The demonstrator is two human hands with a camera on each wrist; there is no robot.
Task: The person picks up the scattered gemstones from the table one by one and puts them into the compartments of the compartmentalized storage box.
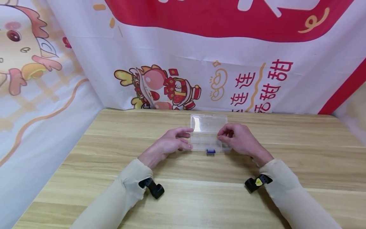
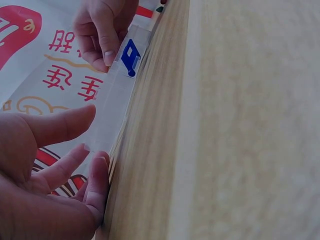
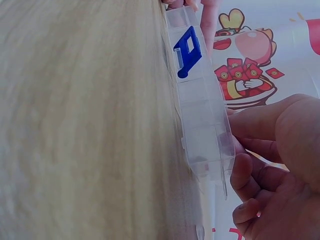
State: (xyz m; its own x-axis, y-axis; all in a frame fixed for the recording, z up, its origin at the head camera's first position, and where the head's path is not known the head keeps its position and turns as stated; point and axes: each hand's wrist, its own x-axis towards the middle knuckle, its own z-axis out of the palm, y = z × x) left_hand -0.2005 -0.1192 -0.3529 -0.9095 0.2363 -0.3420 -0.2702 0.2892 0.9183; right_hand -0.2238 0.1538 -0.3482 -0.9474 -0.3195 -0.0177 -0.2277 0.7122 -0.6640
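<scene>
Cream fabric sleeves (image 1: pixel 114 194) slant in from the lower corners, each with a black wrist mount (image 1: pixel 155 190). Beneath spreads a pale wood-grain tabletop (image 1: pixel 197 203), broadly visible between them; its far edge meets a white-and-red printed cloth (image 1: pixel 177 44). Near that edge, the left hand (image 1: pixel 171 142) has a wide grip, thumb and fingers apart, fingertips at the left end of a clear plastic compartment box (image 1: pixel 199 145). The right hand (image 1: pixel 241 138) has a narrow grip over the box's right part, thumb and index finger close together; whether they hold anything cannot be told. Wood extends past both ends of the box, and its clear lid (image 1: pixel 214 122) stands open on the far side. Midway along the near edge sits a small blue latch (image 1: pixel 211 151).
</scene>
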